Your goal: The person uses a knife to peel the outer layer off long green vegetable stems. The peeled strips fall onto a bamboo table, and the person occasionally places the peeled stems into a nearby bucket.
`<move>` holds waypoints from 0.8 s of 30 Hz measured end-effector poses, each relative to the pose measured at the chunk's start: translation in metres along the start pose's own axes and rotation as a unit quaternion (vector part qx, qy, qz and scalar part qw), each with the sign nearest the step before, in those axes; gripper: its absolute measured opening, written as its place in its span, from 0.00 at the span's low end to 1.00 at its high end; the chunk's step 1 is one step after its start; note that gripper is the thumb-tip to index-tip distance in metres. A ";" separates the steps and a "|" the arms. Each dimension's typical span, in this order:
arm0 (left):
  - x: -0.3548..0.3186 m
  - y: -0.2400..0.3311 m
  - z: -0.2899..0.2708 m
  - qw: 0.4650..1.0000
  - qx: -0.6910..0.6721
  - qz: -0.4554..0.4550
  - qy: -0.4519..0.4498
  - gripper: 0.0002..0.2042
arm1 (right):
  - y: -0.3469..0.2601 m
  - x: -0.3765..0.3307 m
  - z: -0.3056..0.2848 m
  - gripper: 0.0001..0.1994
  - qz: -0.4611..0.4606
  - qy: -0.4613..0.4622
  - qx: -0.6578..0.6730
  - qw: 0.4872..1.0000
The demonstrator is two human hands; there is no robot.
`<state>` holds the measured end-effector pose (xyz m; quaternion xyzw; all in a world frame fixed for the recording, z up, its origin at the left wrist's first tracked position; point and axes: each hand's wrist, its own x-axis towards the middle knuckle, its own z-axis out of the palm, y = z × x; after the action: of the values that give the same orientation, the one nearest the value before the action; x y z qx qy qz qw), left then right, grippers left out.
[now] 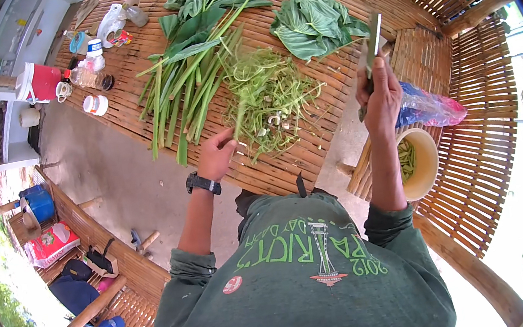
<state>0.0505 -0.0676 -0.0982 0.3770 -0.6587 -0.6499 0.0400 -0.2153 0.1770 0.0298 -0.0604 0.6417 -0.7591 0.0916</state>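
Slatted bamboo desk (313, 149) under open sun, bare concrete floor (123, 176) below. Right hand (381, 98) lifted, fingers clenched around a knife (375, 37), blade up. Left hand (217, 156) pinches a green stalk (240, 118) at the shredded stem pile (272, 95); long stalks (188, 93) lie just beside.

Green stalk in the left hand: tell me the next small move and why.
Probably bring the knife down to the stalk and cut or peel it. The right hand holds the blade raised, well apart from the stalk, while the left hand pinches the stalk's lower end beside the pile of peeled strips on the bamboo table.
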 end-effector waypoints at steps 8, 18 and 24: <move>0.001 0.029 0.011 0.914 -0.397 -0.072 0.030 0.15 | 0.053 -0.048 0.017 0.24 -0.014 -0.255 -0.176 0.951; -0.007 0.071 0.034 0.899 -0.431 -0.042 -0.065 0.13 | 0.037 -0.103 0.049 0.24 -0.152 -0.385 -0.290 0.863; -0.006 0.068 0.034 0.887 -0.451 -0.041 -0.087 0.12 | 0.045 -0.104 0.048 0.22 -0.170 -0.385 -0.271 0.866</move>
<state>0.0057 -0.0449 -0.0408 0.2869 -0.2792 -0.9083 0.1214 -0.1005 0.1459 -0.0040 -0.4786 0.7158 -0.4752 0.1811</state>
